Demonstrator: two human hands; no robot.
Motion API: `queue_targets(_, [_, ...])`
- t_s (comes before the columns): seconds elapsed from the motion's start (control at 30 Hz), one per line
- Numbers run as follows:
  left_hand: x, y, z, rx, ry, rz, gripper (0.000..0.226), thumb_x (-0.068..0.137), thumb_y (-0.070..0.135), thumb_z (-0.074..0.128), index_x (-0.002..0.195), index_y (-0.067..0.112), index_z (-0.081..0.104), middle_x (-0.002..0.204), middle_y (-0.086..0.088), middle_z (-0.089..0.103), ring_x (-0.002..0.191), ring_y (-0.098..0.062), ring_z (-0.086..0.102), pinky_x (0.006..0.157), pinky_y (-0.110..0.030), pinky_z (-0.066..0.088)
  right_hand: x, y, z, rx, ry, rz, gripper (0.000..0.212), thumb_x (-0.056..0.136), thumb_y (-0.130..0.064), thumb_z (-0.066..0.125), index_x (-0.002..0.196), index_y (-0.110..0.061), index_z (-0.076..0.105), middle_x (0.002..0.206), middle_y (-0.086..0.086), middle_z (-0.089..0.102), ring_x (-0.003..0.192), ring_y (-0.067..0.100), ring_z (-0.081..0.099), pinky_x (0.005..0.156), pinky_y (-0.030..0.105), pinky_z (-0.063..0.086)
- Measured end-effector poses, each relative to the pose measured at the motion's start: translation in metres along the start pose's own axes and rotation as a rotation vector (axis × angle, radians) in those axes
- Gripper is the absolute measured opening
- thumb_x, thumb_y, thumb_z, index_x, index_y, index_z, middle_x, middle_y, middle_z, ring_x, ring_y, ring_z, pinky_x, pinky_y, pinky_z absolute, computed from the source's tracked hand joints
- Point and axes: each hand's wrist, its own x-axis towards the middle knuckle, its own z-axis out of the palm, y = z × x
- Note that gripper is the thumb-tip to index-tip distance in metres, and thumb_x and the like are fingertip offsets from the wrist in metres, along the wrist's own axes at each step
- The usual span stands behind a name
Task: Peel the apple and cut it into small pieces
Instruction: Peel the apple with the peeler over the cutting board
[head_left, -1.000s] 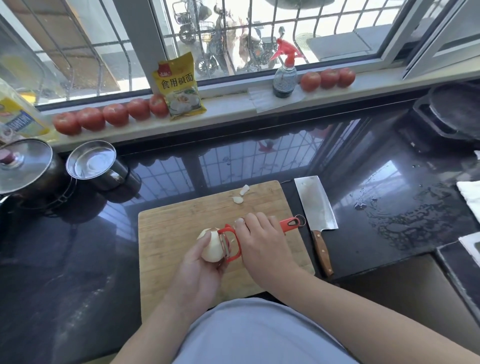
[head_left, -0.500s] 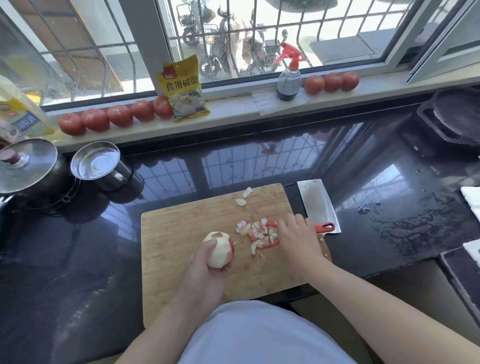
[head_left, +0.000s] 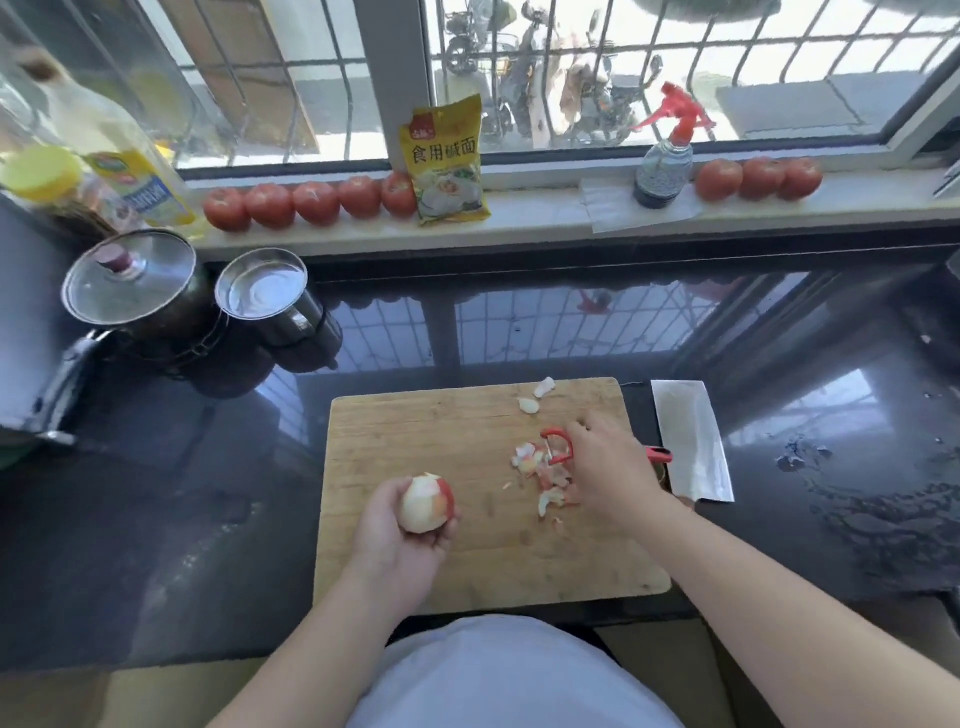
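My left hand (head_left: 400, 540) grips a mostly peeled apple (head_left: 426, 503) with a strip of red skin on its right side, above the wooden cutting board (head_left: 415, 436). To the right, my right hand (head_left: 608, 467) holds a red peeler (head_left: 558, 447), its head down at a heap of peel scraps (head_left: 540, 470) on the board. Its handle end (head_left: 660, 455) pokes out past my hand. A cleaver (head_left: 691, 441) lies flat just off the board's right edge, its handle hidden under my right forearm.
Two pale scraps (head_left: 537, 397) lie near the board's far edge. A lidded pot (head_left: 130, 283) and a steel cup (head_left: 262, 291) stand at the left on the black counter. Tomatoes (head_left: 311, 202), a yellow packet (head_left: 447, 161) and a spray bottle (head_left: 665, 166) line the sill. Water wets the counter at right (head_left: 852, 493).
My right hand has taken the peeler off the apple and moved right to the peel heap. The left hand still grips the apple, now uncovered.
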Motion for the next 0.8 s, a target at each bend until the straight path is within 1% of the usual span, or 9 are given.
queue_targets(0.07, [-0.002,0.006,-0.002,-0.004,-0.002,0.012,0.026,0.097,0.024,0.054,0.116,0.007,0.06,0.104,-0.019,0.067,0.087,-0.034,0.064,0.069,-0.034,0.052,0.031,-0.007,0.0,0.043,-0.038,-0.03,0.058,0.079,-0.017,0.068,0.133,-0.023,0.05,0.14,0.007,0.045,0.121,0.029,0.048,0.089,0.041,0.049])
queue_targets(0.13, [-0.008,0.011,-0.003,0.006,-0.029,0.028,0.023,0.099,0.023,0.053,0.112,0.006,0.061,0.095,-0.018,0.07,0.088,-0.034,0.063,0.071,-0.035,0.053,0.061,-0.014,0.004,0.059,-0.087,-0.013,0.069,0.084,-0.002,0.059,0.145,-0.024,0.038,0.159,0.011,0.022,0.143,0.03,0.027,0.107,0.043,0.041])
queue_targets(0.2, [-0.015,0.017,-0.007,0.025,-0.042,0.058,0.023,0.1,0.024,0.052,0.11,0.006,0.061,0.091,-0.018,0.07,0.086,-0.035,0.063,0.07,-0.035,0.052,0.082,-0.02,0.009,0.039,-0.136,0.005,0.067,0.087,-0.004,0.057,0.148,-0.024,0.035,0.162,0.013,0.013,0.148,0.029,0.015,0.114,0.044,0.032])
queue_targets(0.33, [-0.018,0.019,-0.021,0.014,-0.051,0.044,0.029,0.099,0.026,0.05,0.114,0.004,0.062,0.1,-0.019,0.067,0.091,-0.038,0.065,0.074,-0.036,0.053,0.066,-0.034,0.026,-0.048,-0.132,-0.066,0.065,0.087,-0.029,0.066,0.144,-0.015,0.037,0.156,0.014,0.023,0.144,0.029,0.021,0.108,0.041,0.039])
queue_targets(0.47, [-0.02,0.015,-0.02,0.054,-0.098,0.035,0.031,0.101,0.026,0.05,0.116,0.001,0.062,0.097,-0.019,0.069,0.091,-0.038,0.066,0.081,-0.04,0.054,0.014,-0.038,0.038,-0.097,-0.1,-0.197,0.057,0.094,-0.016,0.051,0.148,-0.015,0.034,0.157,0.009,0.023,0.146,0.028,0.019,0.108,0.046,0.039])
queue_targets(0.57, [-0.019,0.014,-0.014,0.084,-0.134,0.005,0.037,0.104,0.032,0.048,0.114,0.0,0.063,0.098,-0.02,0.069,0.082,-0.037,0.069,0.081,-0.041,0.054,-0.01,-0.031,0.036,-0.107,-0.063,-0.192,0.06,0.09,-0.016,0.055,0.147,-0.015,0.037,0.152,0.009,0.033,0.138,0.03,0.033,0.108,0.042,0.037])
queue_targets(0.67, [-0.018,0.01,-0.006,0.115,-0.159,-0.025,0.044,0.105,0.042,0.047,0.113,0.001,0.064,0.094,-0.02,0.069,0.076,-0.034,0.069,0.075,-0.039,0.055,-0.025,-0.025,0.015,0.001,0.053,-0.171,0.076,0.061,-0.015,0.082,0.131,-0.014,0.055,0.146,0.012,0.044,0.129,0.034,0.046,0.096,0.04,0.048])
queue_targets(0.7, [-0.019,0.008,-0.003,0.14,-0.182,-0.03,0.045,0.105,0.044,0.048,0.112,0.002,0.064,0.092,-0.019,0.069,0.074,-0.032,0.068,0.072,-0.038,0.055,-0.03,-0.026,0.007,0.035,0.145,-0.209,0.069,0.057,-0.012,0.084,0.122,-0.012,0.061,0.137,0.012,0.053,0.121,0.035,0.053,0.09,0.041,0.051])
queue_targets(0.8, [-0.021,0.006,0.009,0.206,-0.215,-0.023,0.043,0.1,0.046,0.057,0.108,0.005,0.065,0.089,-0.015,0.069,0.067,-0.026,0.065,0.062,-0.031,0.054,-0.044,-0.046,-0.019,0.048,0.408,-0.371,0.017,0.076,-0.005,0.066,0.091,-0.012,0.062,0.089,0.003,0.061,0.078,0.03,0.056,0.068,0.041,0.047])
